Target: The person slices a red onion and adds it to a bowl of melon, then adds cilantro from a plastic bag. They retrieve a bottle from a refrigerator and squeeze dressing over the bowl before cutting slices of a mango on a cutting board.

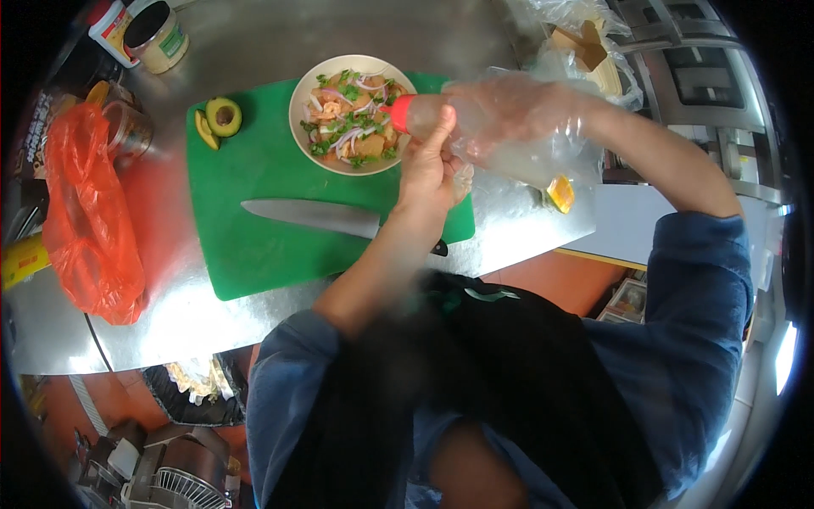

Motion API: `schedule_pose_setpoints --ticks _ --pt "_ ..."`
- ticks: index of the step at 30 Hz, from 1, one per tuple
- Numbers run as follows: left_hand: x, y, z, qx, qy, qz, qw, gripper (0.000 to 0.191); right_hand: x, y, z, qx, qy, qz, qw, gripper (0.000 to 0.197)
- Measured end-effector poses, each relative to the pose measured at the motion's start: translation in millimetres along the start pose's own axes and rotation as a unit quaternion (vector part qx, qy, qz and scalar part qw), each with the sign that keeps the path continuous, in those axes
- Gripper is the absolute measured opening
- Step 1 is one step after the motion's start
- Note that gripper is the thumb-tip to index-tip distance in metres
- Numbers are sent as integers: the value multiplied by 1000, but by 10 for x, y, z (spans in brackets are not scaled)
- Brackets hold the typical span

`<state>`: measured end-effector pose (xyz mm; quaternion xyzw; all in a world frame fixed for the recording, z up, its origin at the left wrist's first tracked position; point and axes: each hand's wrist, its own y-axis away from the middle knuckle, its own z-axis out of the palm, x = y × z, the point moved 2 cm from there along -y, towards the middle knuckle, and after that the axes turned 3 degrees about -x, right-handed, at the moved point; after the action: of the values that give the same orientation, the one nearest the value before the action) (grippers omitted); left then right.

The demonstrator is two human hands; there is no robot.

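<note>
My left hand (427, 168) grips a clear squeeze bottle (423, 116) near its red cap (400, 113), thumb on top. The bottle lies roughly level, its nozzle at the right rim of a cream bowl (299, 141). Shrimp, sliced red onion, green herbs and pale orange chunks fill the bowl as a salad (353, 118). Blurred by motion, my right hand (515, 111) is at the bottle's rear end, with clear plastic around it; its grip cannot be made out. Below the bowl, a chef's knife (311, 213) rests on the green cutting board (254, 261), its handle partly behind my left forearm.
A cut avocado (224, 116) with its pit sits on the board's upper left corner. Left of the board are a red plastic bag (89, 216), a plastic tub (130, 130) and a black-lidded jar (158, 39). An orange-yellow piece (560, 194) lies near the steel counter's right edge.
</note>
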<state>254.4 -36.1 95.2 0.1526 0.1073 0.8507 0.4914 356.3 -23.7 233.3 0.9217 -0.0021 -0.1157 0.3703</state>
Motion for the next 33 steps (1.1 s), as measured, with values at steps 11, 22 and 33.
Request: schedule_pose_setpoints --ticks 11,22,33 --pt "195 -21 -128 -14 40 5 999 58 -528 -161 -342 -135 -1 111 985 75" --pt "123 172 -64 17 21 13 1000 57 -376 -77 -209 -105 -19 70 992 60" --pt "281 93 -87 13 1 47 999 53 -428 -275 -232 -115 29 10 993 64"
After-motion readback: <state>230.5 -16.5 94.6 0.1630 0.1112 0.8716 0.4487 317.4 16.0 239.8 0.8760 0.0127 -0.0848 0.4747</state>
